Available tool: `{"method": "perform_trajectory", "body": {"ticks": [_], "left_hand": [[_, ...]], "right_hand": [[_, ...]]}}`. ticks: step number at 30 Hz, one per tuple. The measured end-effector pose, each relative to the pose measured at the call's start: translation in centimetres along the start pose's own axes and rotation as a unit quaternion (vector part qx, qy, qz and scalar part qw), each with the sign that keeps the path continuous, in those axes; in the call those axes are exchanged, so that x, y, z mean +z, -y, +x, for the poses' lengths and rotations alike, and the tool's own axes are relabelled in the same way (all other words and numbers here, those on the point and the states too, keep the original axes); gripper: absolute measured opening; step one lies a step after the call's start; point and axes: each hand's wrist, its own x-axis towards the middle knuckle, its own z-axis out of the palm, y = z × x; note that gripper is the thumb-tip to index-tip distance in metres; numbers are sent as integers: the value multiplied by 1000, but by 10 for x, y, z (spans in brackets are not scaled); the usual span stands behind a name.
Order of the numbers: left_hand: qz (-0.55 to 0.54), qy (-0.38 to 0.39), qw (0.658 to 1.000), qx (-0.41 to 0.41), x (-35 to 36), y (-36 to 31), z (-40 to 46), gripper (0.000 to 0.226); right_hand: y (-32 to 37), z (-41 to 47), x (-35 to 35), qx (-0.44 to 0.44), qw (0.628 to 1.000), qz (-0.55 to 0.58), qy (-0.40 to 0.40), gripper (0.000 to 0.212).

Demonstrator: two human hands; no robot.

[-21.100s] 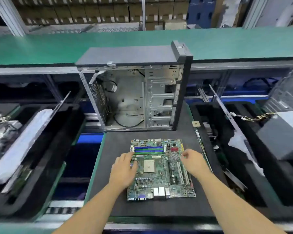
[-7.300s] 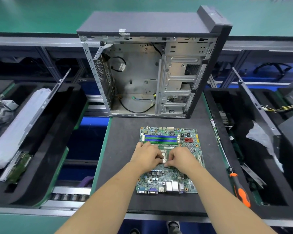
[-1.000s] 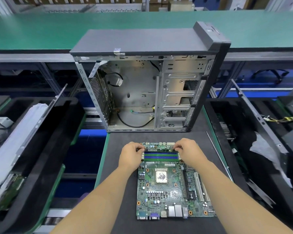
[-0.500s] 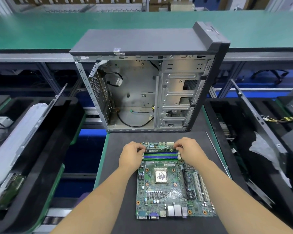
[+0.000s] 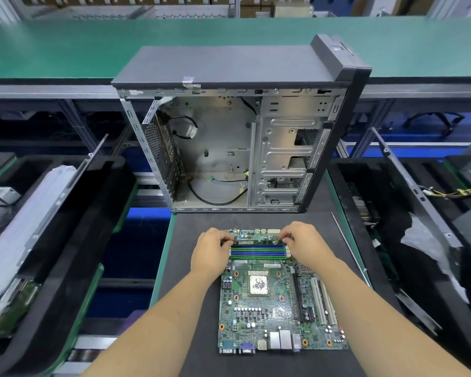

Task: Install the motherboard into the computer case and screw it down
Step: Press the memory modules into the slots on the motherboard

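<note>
Compared with half a second ago, almost nothing is moving: your two hands are staying at the far end of the motherboard [image 5: 279, 297], and the board is still lying flat on the dark mat [image 5: 191, 240], in front of the open computer case [image 5: 245, 148], not inside it.

Your left hand [image 5: 211, 253] is curling its fingers on the left end of a dark memory stick [image 5: 259, 242], which is sitting in the farthest of the memory slots [image 5: 258, 252]. Your right hand [image 5: 303, 244] is pinching the right end of the same stick. Compared with one second ago, the stick is looking a little lower, so you are probably pressing it into its slot.

For the task, this is meaning that the board is still being prepared. Placing it in the case and screwing it down are not yet begun.
</note>
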Motion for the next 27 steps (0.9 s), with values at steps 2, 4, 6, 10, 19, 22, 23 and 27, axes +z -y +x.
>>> {"method": "perform_trajectory", "body": {"ticks": [2,4,6,10,19,22,23,27], "left_hand": [[-1,1,1000,4,0,0,0,15],[0,2,1000,6,1,0,0,16],[1,1,1000,7,1,0,0,16],[-11,-1,1000,9,1,-1,0,17],[-8,2,1000,22,-1,-1,0,25],[-15,0,1000,21,0,0,0,22],[-19,-2,1000,19,0,0,1,20],[-35,-14,999,14,-1,1,3,16]], "right_hand": [[0,0,0,-5,1000,-2,2,22],[0,0,0,-9,1000,-3,-2,22],[0,1,-1,-10,1000,-1,-5,22],[1,1,-1,-9,1000,-5,8,22],[0,-1,-1,-16,1000,-6,4,24],[1,-3,-2,-20,1000,-2,4,25],[1,-3,-2,-20,1000,0,2,25],[2,-4,-2,-19,1000,6,-2,24]]}}
